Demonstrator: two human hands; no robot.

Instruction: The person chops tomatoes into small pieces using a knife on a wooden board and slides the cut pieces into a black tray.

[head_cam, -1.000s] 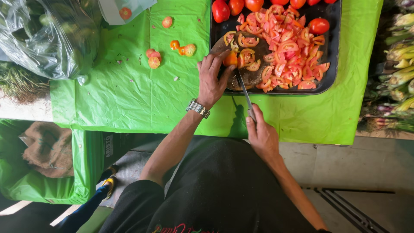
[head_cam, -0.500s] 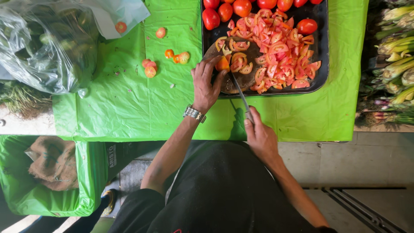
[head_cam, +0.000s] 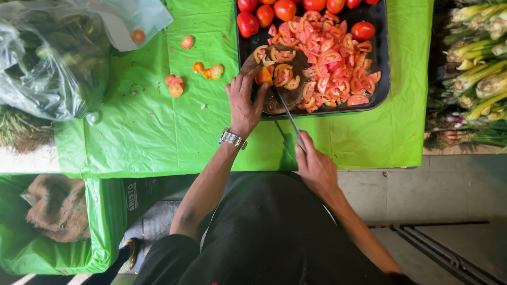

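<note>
My left hand (head_cam: 244, 100), with a metal watch on the wrist, presses a tomato piece (head_cam: 263, 77) onto a round dark cutting board (head_cam: 274, 100) lying in a black tray (head_cam: 383, 68). My right hand (head_cam: 314, 163) grips the handle of a knife (head_cam: 288, 113) whose blade points up toward the board beside my left fingers. Sliced tomato (head_cam: 327, 58) fills the middle of the tray. Whole red tomatoes (head_cam: 264, 13) sit along its top edge.
A green plastic sheet (head_cam: 153, 126) covers the table. Loose tomato scraps (head_cam: 174, 87) lie at the left. A clear bag of green vegetables (head_cam: 53, 63) sits at far left. Corn cobs in husks (head_cam: 475, 68) are stacked at the right. A green sack (head_cam: 53, 221) stands below.
The view has shifted slightly, so the tray and table sit lower in frame. My left hand stays on the tomato and my right hand keeps the knife at the board.
</note>
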